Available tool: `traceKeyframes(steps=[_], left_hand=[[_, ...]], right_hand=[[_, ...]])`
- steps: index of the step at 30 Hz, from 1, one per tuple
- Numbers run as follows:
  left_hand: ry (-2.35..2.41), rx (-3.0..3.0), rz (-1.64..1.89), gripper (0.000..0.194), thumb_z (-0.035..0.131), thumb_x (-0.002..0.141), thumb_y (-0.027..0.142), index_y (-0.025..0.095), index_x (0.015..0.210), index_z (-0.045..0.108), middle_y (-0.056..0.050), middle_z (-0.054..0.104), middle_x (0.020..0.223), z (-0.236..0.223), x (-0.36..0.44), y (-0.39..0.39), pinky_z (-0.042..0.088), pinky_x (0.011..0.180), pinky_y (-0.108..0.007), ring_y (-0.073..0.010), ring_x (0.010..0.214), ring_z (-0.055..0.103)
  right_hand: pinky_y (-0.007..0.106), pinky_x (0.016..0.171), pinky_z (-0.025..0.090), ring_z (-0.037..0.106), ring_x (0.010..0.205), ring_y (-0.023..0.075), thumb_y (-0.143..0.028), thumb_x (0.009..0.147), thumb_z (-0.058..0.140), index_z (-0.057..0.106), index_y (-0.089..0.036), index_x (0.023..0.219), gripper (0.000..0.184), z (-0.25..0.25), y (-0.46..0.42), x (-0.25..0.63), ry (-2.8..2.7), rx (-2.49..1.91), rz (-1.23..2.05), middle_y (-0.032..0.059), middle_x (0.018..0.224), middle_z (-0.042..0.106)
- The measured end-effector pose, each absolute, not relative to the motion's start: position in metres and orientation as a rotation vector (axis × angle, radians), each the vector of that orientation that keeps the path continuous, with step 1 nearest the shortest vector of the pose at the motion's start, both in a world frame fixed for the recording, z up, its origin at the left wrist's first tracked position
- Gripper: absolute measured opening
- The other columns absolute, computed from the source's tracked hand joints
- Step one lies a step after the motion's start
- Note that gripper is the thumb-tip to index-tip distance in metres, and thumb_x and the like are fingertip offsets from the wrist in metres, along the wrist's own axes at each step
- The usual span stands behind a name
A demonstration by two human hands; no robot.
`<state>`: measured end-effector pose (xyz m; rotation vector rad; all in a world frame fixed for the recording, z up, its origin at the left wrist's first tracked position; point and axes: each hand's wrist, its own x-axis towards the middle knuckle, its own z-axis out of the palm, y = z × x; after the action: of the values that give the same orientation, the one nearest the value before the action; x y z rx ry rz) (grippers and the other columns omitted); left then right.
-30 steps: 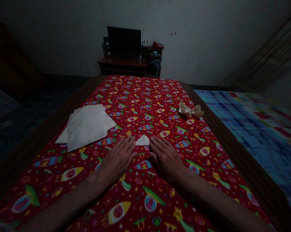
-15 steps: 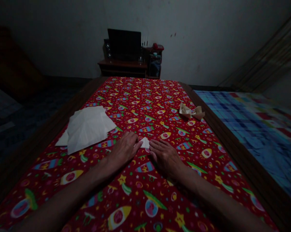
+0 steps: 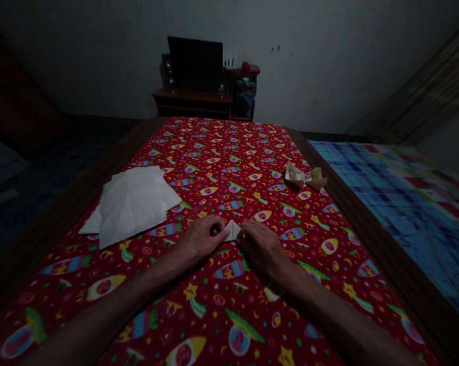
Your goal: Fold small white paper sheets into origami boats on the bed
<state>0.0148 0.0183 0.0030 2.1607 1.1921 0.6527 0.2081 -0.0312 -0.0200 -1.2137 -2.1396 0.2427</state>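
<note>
A small piece of white folded paper (image 3: 232,231) lies on the red cloth, with a pointed top and a crease down its middle. At its left corner is my left hand (image 3: 202,236), fingers curled and thumb tip pressed on the paper's edge. My right hand (image 3: 263,245) has its bent fingers closed at the right corner, covering that side. To the left, a stack of white paper sheets (image 3: 134,203) rests unevenly fanned. Farther off on the right sits a folded brown paper shape (image 3: 305,176) with two raised parts.
The red patterned cloth (image 3: 237,284) covers a table with a dark wooden border (image 3: 367,239). Beyond its far end stand a black monitor (image 3: 196,62) and speakers on a wooden desk (image 3: 193,100). A blue checked surface (image 3: 351,168) lies to the right.
Both hands have gone from flatter fingers to more curled ones at the paper's corners. The camera view has shifted slightly; the stack and brown paper shape stay in place.
</note>
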Motion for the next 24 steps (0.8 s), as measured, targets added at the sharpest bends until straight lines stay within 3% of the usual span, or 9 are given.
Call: traceKeyframes(steps=[5,9,11,18,24], left_hand=[[1.082,1.927,0.696,0.019,0.051,0.082,0.034,0.017,0.073,0.056,0.002,0.059,0.067,0.005,0.017,0.013,0.043,0.056,-0.021,-0.011,0.061,0.055],[0.825,1.589,0.721,0.031,0.054,0.08,0.033,0.018,0.106,0.053,-0.006,0.066,0.096,0.004,0.021,0.009,0.052,0.072,-0.029,-0.0165,0.081,0.063],[0.763,1.526,0.737,0.039,0.059,0.077,0.03,0.018,0.112,0.05,-0.009,0.064,0.105,0.002,0.024,0.006,0.053,0.079,-0.033,-0.0188,0.091,0.063],[0.906,1.744,0.776,0.018,0.054,0.082,0.034,0.017,0.09,0.055,-0.003,0.064,0.087,-0.001,0.029,0.0,0.052,0.073,-0.027,-0.0152,0.079,0.063],[1.01,1.822,0.707,0.036,0.032,0.092,0.042,0.018,0.075,0.053,0.002,0.057,0.065,0.0,0.028,0.006,0.044,0.059,-0.023,-0.0127,0.061,0.057]], right_hand=[[0.023,0.062,0.047,0.059,0.066,0.0126,-0.023,0.084,0.054,0.061,-0.019,0.08,0.009,-0.016,-0.031,0.211,-1.825,-1.328,0.601,-0.0001,0.073,0.064],[0.024,0.058,0.049,0.062,0.065,0.0144,-0.029,0.082,0.057,0.066,-0.019,0.083,0.013,-0.019,-0.027,0.211,-1.526,-1.322,0.817,0.001,0.074,0.068],[0.025,0.061,0.051,0.064,0.068,0.0157,-0.031,0.082,0.058,0.068,-0.019,0.087,0.016,-0.02,-0.026,0.209,-1.482,-1.283,0.862,0.0024,0.077,0.069],[0.03,0.074,0.051,0.064,0.081,0.0171,-0.026,0.086,0.055,0.066,-0.021,0.1,0.019,-0.015,-0.033,0.205,-1.838,-1.219,0.591,0.0056,0.092,0.069],[0.032,0.081,0.048,0.059,0.093,0.0184,-0.02,0.089,0.047,0.063,-0.02,0.104,0.021,-0.011,-0.037,0.199,-2.1,-1.12,0.359,0.0092,0.102,0.064]])
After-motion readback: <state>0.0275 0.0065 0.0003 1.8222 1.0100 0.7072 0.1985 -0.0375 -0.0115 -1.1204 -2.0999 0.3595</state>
